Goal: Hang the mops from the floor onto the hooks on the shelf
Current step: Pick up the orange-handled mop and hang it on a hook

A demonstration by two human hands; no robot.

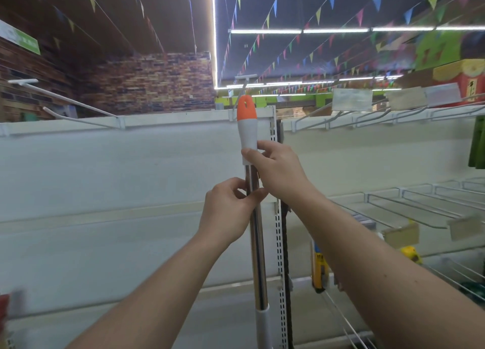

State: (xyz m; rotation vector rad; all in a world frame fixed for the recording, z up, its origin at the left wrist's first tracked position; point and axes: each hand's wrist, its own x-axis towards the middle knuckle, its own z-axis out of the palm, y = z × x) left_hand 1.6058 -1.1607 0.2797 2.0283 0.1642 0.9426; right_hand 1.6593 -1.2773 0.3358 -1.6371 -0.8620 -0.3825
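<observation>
A mop handle [257, 243] stands upright in the middle of the view, a shiny metal pole with a white grip and an orange cap [246, 110] that has a hanging hole. My right hand [275, 170] holds the bottom of the white grip. My left hand [231, 207] pinches the metal pole just below. The orange cap sits right in front of a white hook [245, 82] that sticks out from the shelf's top rail [170, 121]. The mop head is out of view below.
A second long white hook [65, 99] juts out at the left of the rail. Wire hooks with price tags [351, 99] line the shelf section to the right, with wire racks [420, 204] and a yellow item [410, 253] lower down. A perforated upright [280, 270] runs behind the pole.
</observation>
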